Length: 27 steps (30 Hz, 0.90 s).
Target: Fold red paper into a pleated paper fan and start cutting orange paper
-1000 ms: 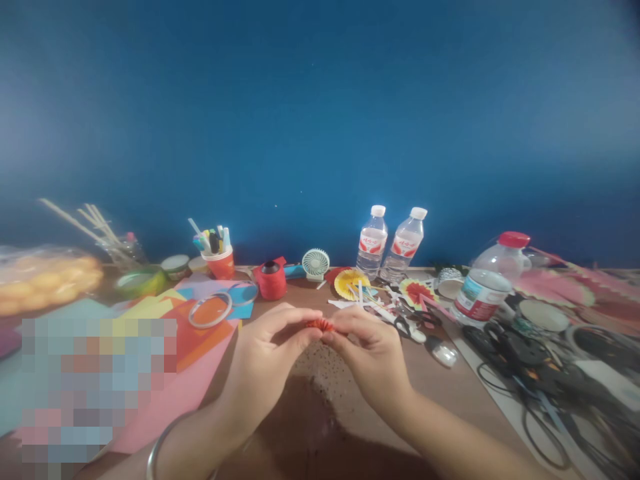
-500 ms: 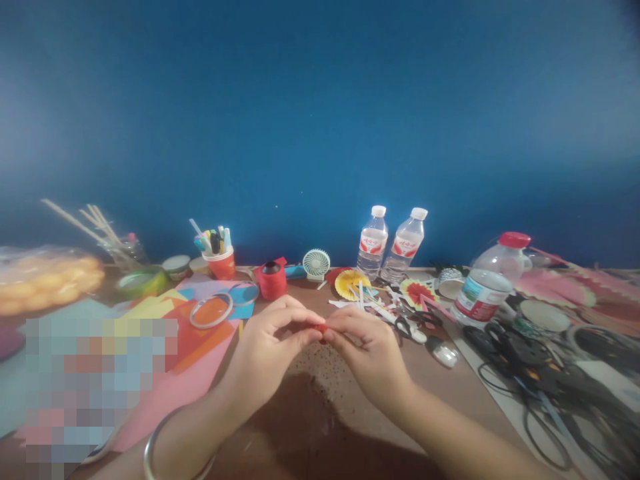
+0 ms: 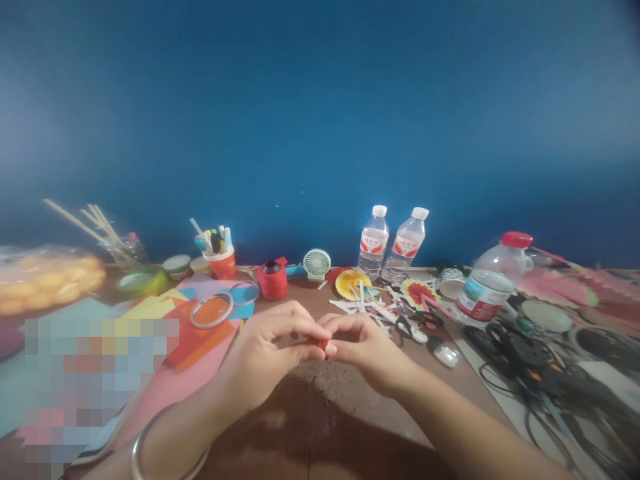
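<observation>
Both hands meet over the middle of the brown table, pinching one small red piece [image 3: 324, 345] between the fingertips. My left hand [image 3: 277, 350] grips it from the left with thumb and forefinger, and a silvery bangle [image 3: 136, 447] circles that wrist. From the right, my right hand [image 3: 367, 350] closes its thumb and fingers on the same piece. Fingers cover most of it, so I cannot tell whether it is paper or something else. Small dark specks [image 3: 327, 393] lie scattered on the table below.
Coloured paper sheets [image 3: 200, 347] and tape rolls [image 3: 213, 310] lie left. Behind stand a pen cup [image 3: 220, 260], a small fan [image 3: 317, 265] and two water bottles [image 3: 374, 243]. To the right are scissors [image 3: 410, 330], paper scraps, a red-capped bottle [image 3: 493, 280] and black cables [image 3: 520, 353].
Both hands have dropped slightly toward me, and the fingers have shifted around the red piece. The right thumb now presses against its side. Other things stay where they were.
</observation>
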Each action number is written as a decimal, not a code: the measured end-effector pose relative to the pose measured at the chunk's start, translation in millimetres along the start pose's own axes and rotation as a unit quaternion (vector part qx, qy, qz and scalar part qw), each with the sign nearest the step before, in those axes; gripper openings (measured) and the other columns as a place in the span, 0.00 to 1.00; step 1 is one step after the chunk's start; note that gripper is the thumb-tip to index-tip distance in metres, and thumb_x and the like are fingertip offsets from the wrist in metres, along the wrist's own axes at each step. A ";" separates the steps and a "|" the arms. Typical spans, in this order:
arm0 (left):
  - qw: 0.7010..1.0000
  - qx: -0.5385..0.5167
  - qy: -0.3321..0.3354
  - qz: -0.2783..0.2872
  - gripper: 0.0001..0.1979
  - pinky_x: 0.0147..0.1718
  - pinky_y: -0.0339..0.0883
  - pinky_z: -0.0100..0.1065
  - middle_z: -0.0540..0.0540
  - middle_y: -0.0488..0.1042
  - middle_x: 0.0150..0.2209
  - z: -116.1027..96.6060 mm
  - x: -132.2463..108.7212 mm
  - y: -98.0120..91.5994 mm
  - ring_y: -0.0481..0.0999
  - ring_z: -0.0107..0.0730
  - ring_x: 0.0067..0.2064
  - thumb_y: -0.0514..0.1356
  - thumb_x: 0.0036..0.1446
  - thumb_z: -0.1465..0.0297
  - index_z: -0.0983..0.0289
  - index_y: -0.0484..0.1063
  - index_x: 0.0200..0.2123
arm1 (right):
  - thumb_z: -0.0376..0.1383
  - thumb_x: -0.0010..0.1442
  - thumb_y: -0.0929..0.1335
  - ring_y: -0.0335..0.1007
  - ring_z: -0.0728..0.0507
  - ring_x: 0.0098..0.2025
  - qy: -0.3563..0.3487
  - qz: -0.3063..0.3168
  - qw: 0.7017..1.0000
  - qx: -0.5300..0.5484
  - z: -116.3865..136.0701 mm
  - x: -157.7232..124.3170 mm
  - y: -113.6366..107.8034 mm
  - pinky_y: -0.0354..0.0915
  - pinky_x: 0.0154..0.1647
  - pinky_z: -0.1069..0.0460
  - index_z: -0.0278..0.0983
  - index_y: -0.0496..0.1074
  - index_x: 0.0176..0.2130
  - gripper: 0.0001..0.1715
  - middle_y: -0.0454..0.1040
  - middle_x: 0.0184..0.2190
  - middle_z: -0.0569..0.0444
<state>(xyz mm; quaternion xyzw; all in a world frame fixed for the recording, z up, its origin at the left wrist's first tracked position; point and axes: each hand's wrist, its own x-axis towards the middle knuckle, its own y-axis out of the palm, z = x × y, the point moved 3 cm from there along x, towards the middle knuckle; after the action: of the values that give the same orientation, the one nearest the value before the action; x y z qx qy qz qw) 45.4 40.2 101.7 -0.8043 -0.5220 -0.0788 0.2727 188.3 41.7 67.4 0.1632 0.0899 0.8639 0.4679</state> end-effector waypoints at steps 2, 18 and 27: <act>1.000 -0.001 0.002 0.003 0.08 0.29 0.66 0.26 0.48 0.70 0.28 -0.6 -0.1 -0.2 0.70 0.24 0.31 0.64 0.46 0.76 0.57 0.76 0.31 | 0.34 0.47 0.72 0.65 0.51 0.30 0.011 -0.001 0.999 0.035 -6.2 0.0 -0.2 0.60 0.36 0.54 0.37 0.76 0.28 0.03 0.72 0.27 0.58; 0.989 0.142 -0.014 0.029 0.16 0.37 0.68 0.28 0.48 0.73 0.37 -9.4 -0.4 -6.5 0.72 0.28 0.37 0.66 0.43 0.68 0.55 0.71 0.39 | 0.30 0.49 0.69 0.65 0.49 0.26 -0.306 -0.144 0.838 -0.429 19.5 -13.3 5.2 0.62 0.28 0.52 0.36 0.73 0.28 0.02 0.71 0.23 0.53; 0.983 0.181 0.005 0.010 0.04 0.33 0.66 0.26 0.47 0.75 0.31 -6.8 -3.8 -6.0 0.73 0.26 0.33 0.59 0.52 0.70 0.57 0.74 0.32 | 0.27 0.52 0.66 0.62 0.49 0.26 -0.394 -0.123 0.741 -0.530 27.5 -15.5 11.0 0.62 0.28 0.51 0.35 0.71 0.31 0.04 0.70 0.24 0.53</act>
<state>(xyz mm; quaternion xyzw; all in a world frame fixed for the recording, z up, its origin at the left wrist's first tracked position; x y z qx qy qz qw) 39.4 35.4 108.1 -0.7466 -0.5178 0.0155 0.4175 197.8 22.8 93.4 0.2027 -0.5555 0.5656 0.5748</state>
